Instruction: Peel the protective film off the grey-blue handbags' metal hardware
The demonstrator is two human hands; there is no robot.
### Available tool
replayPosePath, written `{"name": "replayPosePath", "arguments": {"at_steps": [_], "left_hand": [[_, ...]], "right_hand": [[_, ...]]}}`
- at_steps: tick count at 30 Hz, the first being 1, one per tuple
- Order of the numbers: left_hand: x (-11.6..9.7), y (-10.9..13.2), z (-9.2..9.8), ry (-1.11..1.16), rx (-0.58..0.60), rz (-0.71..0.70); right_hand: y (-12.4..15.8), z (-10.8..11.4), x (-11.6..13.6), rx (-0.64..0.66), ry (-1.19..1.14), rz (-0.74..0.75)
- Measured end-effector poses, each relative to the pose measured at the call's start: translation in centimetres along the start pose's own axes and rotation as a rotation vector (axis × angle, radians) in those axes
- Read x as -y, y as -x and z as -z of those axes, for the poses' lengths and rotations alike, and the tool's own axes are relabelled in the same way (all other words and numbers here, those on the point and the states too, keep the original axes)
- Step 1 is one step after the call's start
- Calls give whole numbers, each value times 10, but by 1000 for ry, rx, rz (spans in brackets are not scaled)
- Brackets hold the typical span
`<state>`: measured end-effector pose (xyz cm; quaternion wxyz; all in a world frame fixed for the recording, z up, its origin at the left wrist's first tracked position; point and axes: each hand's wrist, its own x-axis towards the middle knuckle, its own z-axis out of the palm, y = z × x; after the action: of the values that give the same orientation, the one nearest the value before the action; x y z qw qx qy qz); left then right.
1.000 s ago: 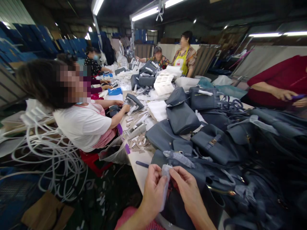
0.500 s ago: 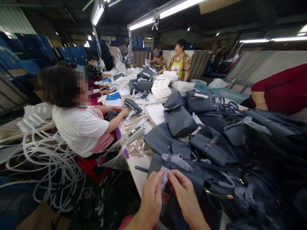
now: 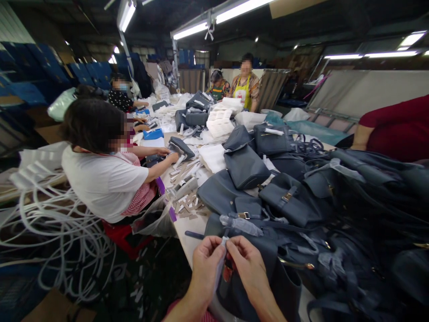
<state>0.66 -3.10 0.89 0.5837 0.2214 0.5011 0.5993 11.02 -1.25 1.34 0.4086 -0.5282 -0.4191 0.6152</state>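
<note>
Both of my hands meet over a dark blue-grey leather bag (image 3: 268, 259) at the table's near edge. My left hand (image 3: 207, 258) pinches a whitish, translucent plastic wrap (image 3: 220, 267) between thumb and fingers; it trails down beside the palm. From the other side my right hand (image 3: 246, 261) has thumb and forefinger closed on the same wrap's upper end. Just below the fingertips shows a shiny reddish-gold buckle (image 3: 228, 272). A narrow dark strap appears above the fingers; how the wrap lies on it is partly hidden.
Dark bags (image 3: 248, 163) with wrapped handles pile up ahead and right. Cardboard scraps (image 3: 189, 205) litter the table's left edge. A co-worker in a white shirt (image 3: 100, 183) sits left, near coiled white tubing (image 3: 67, 241). Red sleeve (image 3: 392, 120) at right; other people work farther back.
My fingertips have drawn closer together at the top of the plastic wrap, which now hangs longer and narrower. The view has shifted slightly right.
</note>
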Motion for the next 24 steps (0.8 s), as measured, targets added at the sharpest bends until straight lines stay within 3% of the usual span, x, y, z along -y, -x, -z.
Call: {"name": "replayPosePath", "arguments": {"at_steps": [4, 7, 9, 14, 19, 24], "left_hand": [[-3, 0, 5, -129, 9, -113], [-5, 1, 6, -272, 11, -230], [-5, 2, 4, -254, 8, -228], [-13, 5, 0, 41, 98, 84], [-24, -10, 11, 36, 140, 344], [-25, -27, 14, -41, 124, 383]], "right_hand": [[2, -1, 2, -25, 10, 10], [6, 0, 6, 35, -70, -5], [7, -1, 8, 75, -162, -32], [9, -10, 6, 44, -218, -9], [0, -19, 6, -38, -165, 59], [-8, -22, 9, -91, -102, 125]]}}
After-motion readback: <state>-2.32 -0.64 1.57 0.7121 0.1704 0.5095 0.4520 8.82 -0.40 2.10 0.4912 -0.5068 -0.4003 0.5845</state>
